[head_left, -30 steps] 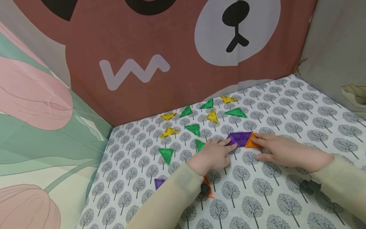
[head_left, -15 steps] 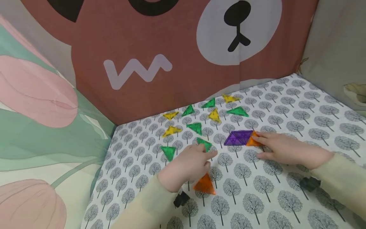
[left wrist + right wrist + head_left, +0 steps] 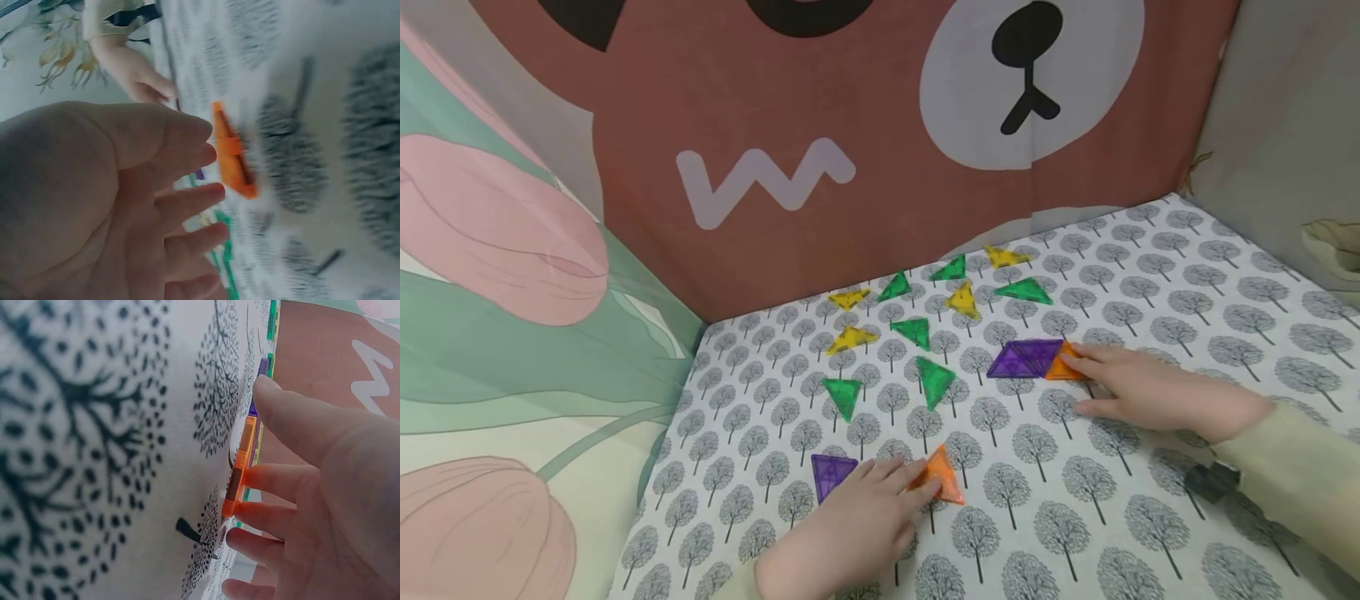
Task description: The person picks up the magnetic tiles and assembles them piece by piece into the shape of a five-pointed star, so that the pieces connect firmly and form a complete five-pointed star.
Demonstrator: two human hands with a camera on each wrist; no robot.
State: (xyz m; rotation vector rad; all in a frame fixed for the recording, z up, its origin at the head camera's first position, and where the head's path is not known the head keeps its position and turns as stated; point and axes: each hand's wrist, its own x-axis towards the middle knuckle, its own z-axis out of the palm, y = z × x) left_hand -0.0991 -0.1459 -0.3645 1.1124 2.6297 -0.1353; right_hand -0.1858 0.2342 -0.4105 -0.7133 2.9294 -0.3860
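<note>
My left hand (image 3: 850, 533) reaches over an orange triangular magnetic tile (image 3: 950, 485), its fingertips on or just above the tile's left edge. The left wrist view shows the fingers loosely extended beside this tile (image 3: 232, 164), not wrapped round it. A purple triangular tile (image 3: 831, 475) lies left of that hand, partly covered by it. On the right, my right hand (image 3: 1165, 390) rests its straight fingers on a second orange tile (image 3: 1059, 367). That tile lies against two joined purple triangles (image 3: 1022, 360); its right part is hidden under the fingers.
Several green triangles (image 3: 935, 382) and yellow triangles (image 3: 852, 339) lie scattered flat towards the back of the tree-print cloth (image 3: 1120, 533). A bear-print fabric wall (image 3: 895, 208) stands behind, and a flower-print wall (image 3: 475, 350) borders the left side.
My left hand has left the purple pair and moved left and towards me, to the near orange tile. The green tile and left purple tile it covered now show. My right hand stays put.
</note>
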